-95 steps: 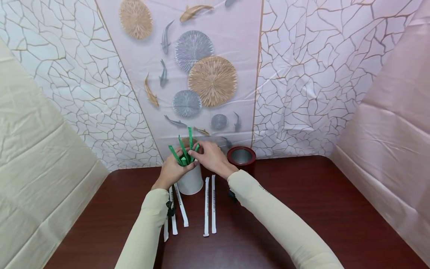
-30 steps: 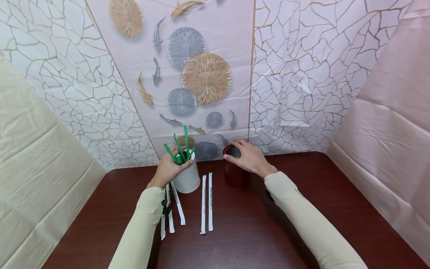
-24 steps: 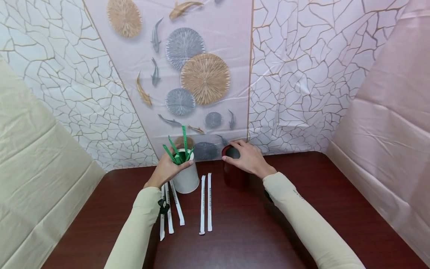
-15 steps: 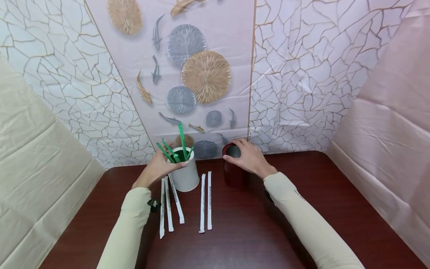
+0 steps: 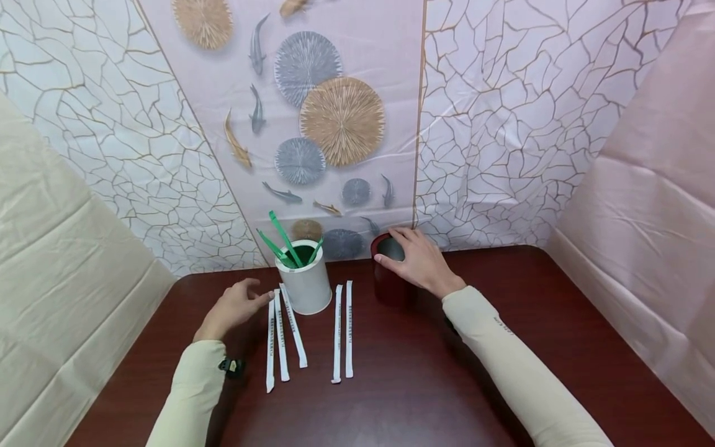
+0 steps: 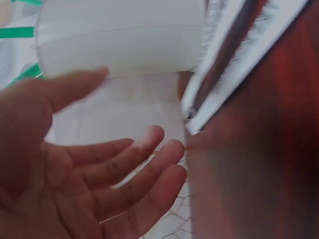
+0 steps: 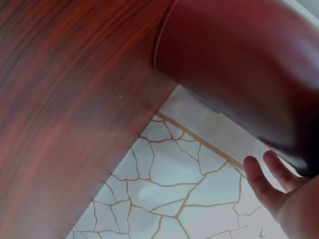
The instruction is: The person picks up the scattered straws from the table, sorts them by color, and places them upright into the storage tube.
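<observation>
head view: the left hand (image 5: pixel 234 307) lies spread and loose, holding nothing, beside the far ends of three slim, white paper-wrapped straws with dark print (image 5: pixel 282 338) on the left of the dark reddish-brown wooden table (image 5: pixel 413 372). whether a fingertip touches one, i cannot tell. the right hand (image 5: pixel 420 261) grips the rim of a dark red cylindrical can with a grey inside (image 5: pixel 389 282) at the far right of the straws, thumb on the left and fingers over the far side.

the likeliest slip, i judge, is at the left: the straws look light and lie close together, so a careless pinch could take two or push one askew. a hand swung too far right could also knock the white cylindrical can (image 5: pixel 306 285), which stands just beside them; the slim green wrapped sticks (image 5: pixel 285 239) lean well above its rim and might spill if it tipped. the right hand holds high, so a sideways pull could tilt the red can.

counted: two hands, two cans, five white straws (three left, two right, the pairing well apart), and at least three green sticks; more may hide inside.
</observation>
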Demonstrator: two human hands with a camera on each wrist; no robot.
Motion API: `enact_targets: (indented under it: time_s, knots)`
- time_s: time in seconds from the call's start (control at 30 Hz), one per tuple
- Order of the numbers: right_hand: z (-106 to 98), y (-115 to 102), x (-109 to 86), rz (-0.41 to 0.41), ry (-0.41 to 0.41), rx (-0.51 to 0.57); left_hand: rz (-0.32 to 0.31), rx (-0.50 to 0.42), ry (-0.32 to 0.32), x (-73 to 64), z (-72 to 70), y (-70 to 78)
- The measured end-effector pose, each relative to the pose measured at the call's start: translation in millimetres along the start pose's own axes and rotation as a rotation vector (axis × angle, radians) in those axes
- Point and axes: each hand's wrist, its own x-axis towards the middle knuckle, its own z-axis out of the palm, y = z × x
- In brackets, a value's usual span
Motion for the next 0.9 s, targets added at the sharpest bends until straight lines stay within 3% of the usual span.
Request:
enact_targets:
  time_s: [0.13,0.3,0.53,0.67,0.9]
  knots:
    - [-1.4,-0.6,-1.2,-0.008,0.011,-0.01,-0.111,-0.047,-0.012,-7.2,9.5,-2.6]
    - [-0.6,0.2,-3.5,-0.015,0.011,-0.015,-0.18,-0.044,-0.022,-11.0,25.2,-4.8]
    - [-0.8,1.0,-5.1,-0.014,0.014,-0.003,-0.191,-0.041,0.004,-7.7,40.7,-6.0]
    - [-1.7,2.0,-5.9,-0.006,0.025,-0.008,-0.18,-0.016,0.003,-5.5,42.6,-1.8]
    - [0.2,-0.5,-4.7,-0.029,0.032,-0.012,-0.214,0.018,0.001,-10.3,42.1,-1.3]
